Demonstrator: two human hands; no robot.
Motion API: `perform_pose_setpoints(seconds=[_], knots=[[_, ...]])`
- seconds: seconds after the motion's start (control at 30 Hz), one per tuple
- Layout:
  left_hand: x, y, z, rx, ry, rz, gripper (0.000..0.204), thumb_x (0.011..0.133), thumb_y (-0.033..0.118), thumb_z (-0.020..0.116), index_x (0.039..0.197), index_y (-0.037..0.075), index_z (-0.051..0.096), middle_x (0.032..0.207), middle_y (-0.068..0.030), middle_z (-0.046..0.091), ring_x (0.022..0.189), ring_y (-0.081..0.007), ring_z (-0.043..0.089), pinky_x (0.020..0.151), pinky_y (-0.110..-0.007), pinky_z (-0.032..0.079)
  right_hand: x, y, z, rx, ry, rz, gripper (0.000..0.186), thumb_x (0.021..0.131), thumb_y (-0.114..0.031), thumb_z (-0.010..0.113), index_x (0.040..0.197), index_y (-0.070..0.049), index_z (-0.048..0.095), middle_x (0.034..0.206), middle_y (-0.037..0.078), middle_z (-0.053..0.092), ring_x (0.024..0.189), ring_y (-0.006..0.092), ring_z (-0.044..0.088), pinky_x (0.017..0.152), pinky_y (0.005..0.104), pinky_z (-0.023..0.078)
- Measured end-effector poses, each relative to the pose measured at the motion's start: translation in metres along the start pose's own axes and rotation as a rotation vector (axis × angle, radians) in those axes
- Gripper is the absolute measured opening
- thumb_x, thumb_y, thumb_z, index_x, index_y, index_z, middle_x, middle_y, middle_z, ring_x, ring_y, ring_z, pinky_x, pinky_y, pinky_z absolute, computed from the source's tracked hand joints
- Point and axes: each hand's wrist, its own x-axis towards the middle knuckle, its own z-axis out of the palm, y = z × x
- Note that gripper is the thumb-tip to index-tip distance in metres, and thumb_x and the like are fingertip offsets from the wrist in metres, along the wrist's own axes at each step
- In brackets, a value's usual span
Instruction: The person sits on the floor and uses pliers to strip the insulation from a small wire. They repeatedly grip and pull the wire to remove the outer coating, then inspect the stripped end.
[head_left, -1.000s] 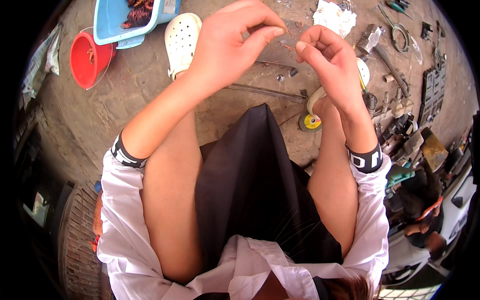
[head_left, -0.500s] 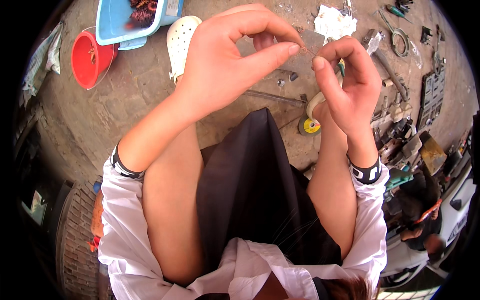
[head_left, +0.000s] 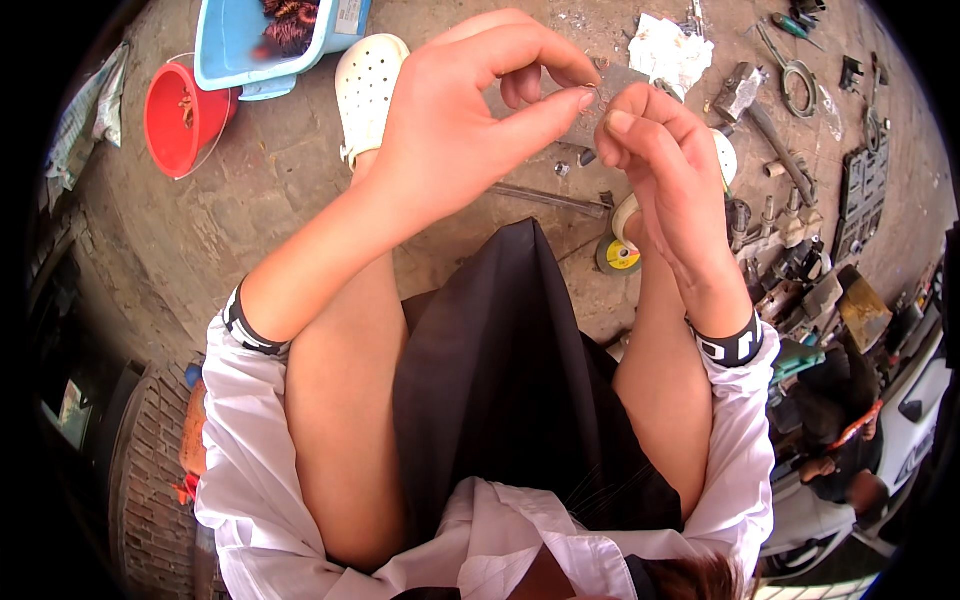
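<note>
My left hand (head_left: 465, 115) is raised at the top middle, thumb and index finger pinched on a small piece of thin copper wire (head_left: 589, 90). My right hand (head_left: 660, 175) is curled just to the right of it, thumb against the fingers; whatever it may hold is too small or hidden to make out. Both hands are above the black cloth (head_left: 500, 360) between my bare knees. Past the hands, a white perforated clog (head_left: 365, 80) is on my left foot, and a grinding disc (head_left: 618, 258) lies beside my right foot.
A red bucket (head_left: 170, 125) and blue tub (head_left: 225, 60) of coiled copper stand at upper left. A hammer (head_left: 740, 90), white paper (head_left: 665, 50), tools and a socket case (head_left: 860, 195) lie at right. A person (head_left: 840, 450) is near a silver car (head_left: 910, 420) at lower right, a tire (head_left: 145, 460) at lower left.
My left hand moved right and slightly down from a second ago. My right hand moved down and has just drawn back a little left, its thumb now curled over the fingers.
</note>
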Motion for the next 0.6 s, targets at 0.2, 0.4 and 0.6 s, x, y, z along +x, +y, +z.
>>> perform_pose_setpoints(seconds=[0.2,0.4,0.6], knots=[[0.000,-0.001,0.001,0.184,0.059,0.204,0.016,0.073,-0.004,0.071,0.088,0.003,0.069,0.082,-0.0080,0.063,0.068,-0.0175,0.060,0.059,-0.028,0.047,0.000,0.002,-0.002,0.114,-0.051,0.024,0.013,0.090,-0.013,0.057,0.083,-0.003,0.061,0.073,0.000,0.059,0.070,0.0073,0.049,0.068,0.0225,0.039],[-0.001,-0.001,-0.005,0.119,-0.067,0.142,0.015,0.074,0.002,0.071,0.088,0.004,0.066,0.081,-0.0086,0.060,0.073,-0.0225,0.059,0.065,-0.032,0.049,0.002,0.004,-0.008,0.185,-0.072,0.036,0.012,0.091,-0.011,0.056,0.084,-0.003,0.060,0.074,0.001,0.059,0.070,0.0072,0.049,0.068,0.0228,0.040],[-0.004,-0.017,0.000,-0.389,-0.101,-0.207,0.004,0.085,0.001,0.068,0.089,-0.001,0.067,0.086,-0.0037,0.064,0.072,-0.0084,0.055,0.066,-0.022,0.046,0.006,0.004,-0.015,0.242,-0.152,0.071,0.012,0.092,-0.013,0.057,0.086,-0.003,0.061,0.078,0.002,0.060,0.073,0.0077,0.050,0.072,0.0228,0.042]])
